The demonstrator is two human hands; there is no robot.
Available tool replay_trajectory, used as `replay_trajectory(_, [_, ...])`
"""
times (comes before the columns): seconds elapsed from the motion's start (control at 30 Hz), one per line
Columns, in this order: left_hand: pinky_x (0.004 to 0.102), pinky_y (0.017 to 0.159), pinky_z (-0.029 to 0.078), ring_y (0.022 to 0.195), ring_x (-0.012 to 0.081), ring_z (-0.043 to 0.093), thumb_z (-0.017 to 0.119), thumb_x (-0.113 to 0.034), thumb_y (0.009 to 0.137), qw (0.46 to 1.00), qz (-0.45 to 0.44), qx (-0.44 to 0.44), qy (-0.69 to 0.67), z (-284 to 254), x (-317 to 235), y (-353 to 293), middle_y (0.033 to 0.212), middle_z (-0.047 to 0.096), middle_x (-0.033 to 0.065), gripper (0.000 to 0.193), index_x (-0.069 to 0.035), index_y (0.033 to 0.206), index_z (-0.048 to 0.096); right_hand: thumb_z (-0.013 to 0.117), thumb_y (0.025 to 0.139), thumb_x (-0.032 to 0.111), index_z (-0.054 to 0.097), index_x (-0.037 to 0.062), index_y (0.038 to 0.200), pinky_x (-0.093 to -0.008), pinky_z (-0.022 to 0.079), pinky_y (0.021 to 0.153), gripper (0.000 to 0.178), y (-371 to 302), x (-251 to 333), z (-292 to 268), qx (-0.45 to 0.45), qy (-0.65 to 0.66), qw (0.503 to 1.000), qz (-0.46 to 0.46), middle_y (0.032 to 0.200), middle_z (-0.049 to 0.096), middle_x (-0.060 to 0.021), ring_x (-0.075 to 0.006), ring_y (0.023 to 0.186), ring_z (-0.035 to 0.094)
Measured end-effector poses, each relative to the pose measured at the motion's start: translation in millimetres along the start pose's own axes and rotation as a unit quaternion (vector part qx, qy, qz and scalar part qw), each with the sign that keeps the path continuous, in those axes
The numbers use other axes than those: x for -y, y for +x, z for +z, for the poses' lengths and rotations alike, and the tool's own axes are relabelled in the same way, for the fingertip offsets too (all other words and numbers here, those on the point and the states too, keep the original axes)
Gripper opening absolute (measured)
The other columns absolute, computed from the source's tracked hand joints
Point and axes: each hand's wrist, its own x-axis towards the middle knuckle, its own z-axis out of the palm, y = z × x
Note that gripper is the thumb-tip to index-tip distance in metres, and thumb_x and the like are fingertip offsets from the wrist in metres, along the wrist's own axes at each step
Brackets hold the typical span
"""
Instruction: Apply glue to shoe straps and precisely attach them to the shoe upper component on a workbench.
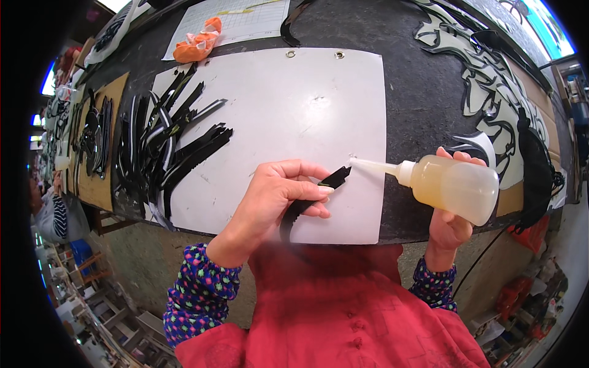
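My left hand [279,195] pinches a black strip [334,179] between thumb and fingers, near its notched end. The strip's other end curves down toward the front edge of the white board [264,104]. In my right hand [451,227] is a squeeze bottle [457,187] of yellowish liquid, tipped on its side with its long nozzle pointing left. The nozzle's tip is right by the end of the strip; whether they touch I cannot tell. To the left, a pile of similar black strips [178,135] lies partly over the board.
An orange and white cloth [199,42] rests on a gridded sheet [257,21] at the back. Pale curved pieces with dark edges [485,86] are heaped at the right. On the far left, more black pieces [95,132] lie on cardboard [113,98].
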Motion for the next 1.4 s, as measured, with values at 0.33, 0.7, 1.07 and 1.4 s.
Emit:
replay_trajectory(0.33, [0.0241,0.06,0.059,0.065,0.0183,0.071,0.069,0.004,0.085,0.999,0.021,-0.047,-0.006,-7,-31,-9,0.085,0.07,0.0139,0.026,0.008,0.111,0.065,0.088,0.073,0.028,0.04,0.0011,0.146,-0.0588,0.032,0.117,0.091,13,-4,-12,-0.066,0.129,0.989,0.028,0.146,0.049,-0.0187,-0.0456,0.138,0.043])
replay_trajectory(0.7, [0.024,0.058,0.059,0.062,0.0184,0.071,0.07,0.005,0.083,0.995,0.044,-0.004,0.089,20,-84,8,0.08,0.07,0.0148,0.024,0.008,0.107,0.068,0.089,0.072,0.031,0.033,0.0035,0.15,-0.0569,0.031,0.119,0.1,47,-2,8,-0.078,0.168,0.983,0.013,0.148,0.046,-0.0186,-0.0461,0.14,0.04])
replay_trajectory(1.07, [0.0227,0.058,0.06,0.064,0.02,0.072,0.07,0.002,0.086,0.995,0.036,-0.024,0.089,24,-103,17,0.081,0.07,0.0136,0.026,0.008,0.111,0.067,0.089,0.072,0.031,0.037,0.0046,0.148,-0.0559,0.031,0.119,0.096,50,-11,-2,-0.116,0.209,0.97,0.04,0.147,0.048,-0.0151,-0.0433,0.14,0.041])
replay_trajectory(1.4, [0.0242,0.063,0.063,0.08,0.0191,0.071,0.067,-0.008,0.096,0.944,0.213,-0.139,0.209,-35,-269,148,0.102,0.066,0.012,0.031,0.005,0.122,0.059,0.087,0.073,0.03,0.039,0.005,0.147,-0.0539,0.024,0.124,0.092,53,-21,-10,-0.145,0.274,0.948,0.071,0.143,0.051,-0.0106,-0.0268,0.138,0.045])
